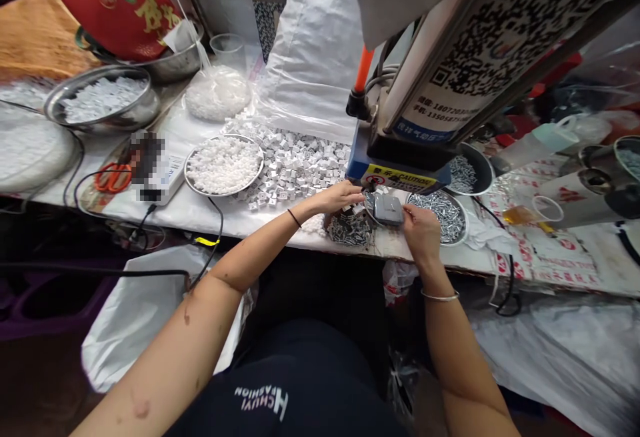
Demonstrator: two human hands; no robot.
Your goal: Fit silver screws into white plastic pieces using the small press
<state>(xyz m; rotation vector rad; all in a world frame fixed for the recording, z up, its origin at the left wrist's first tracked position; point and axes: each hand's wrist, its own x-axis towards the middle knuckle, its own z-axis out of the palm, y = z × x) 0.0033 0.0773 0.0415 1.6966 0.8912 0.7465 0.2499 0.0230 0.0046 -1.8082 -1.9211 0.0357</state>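
My left hand (340, 198) reaches in from the left, its fingers stretched out toward the base of a bench press (400, 163). Below it sits a container heaped with small metal pins (350, 229). A few white plastic pieces lie by its fingertips. On the other side, my right hand (423, 229) has thumb and fingers pinched together at the right edge of a grey metal block (388, 210) under the press. Whatever is between those fingertips is too small to make out. A round tray of silvery metal pins (443, 217) lies just beyond this hand.
Left of the press spreads a pile of small white square pieces (290, 167), beside a plate of white bits (225, 165). Orange-handled scissors (114, 177), a metal bowl (143, 100) and a power strip with cables stand further left. A cup of yellow liquid (530, 212) is at right.
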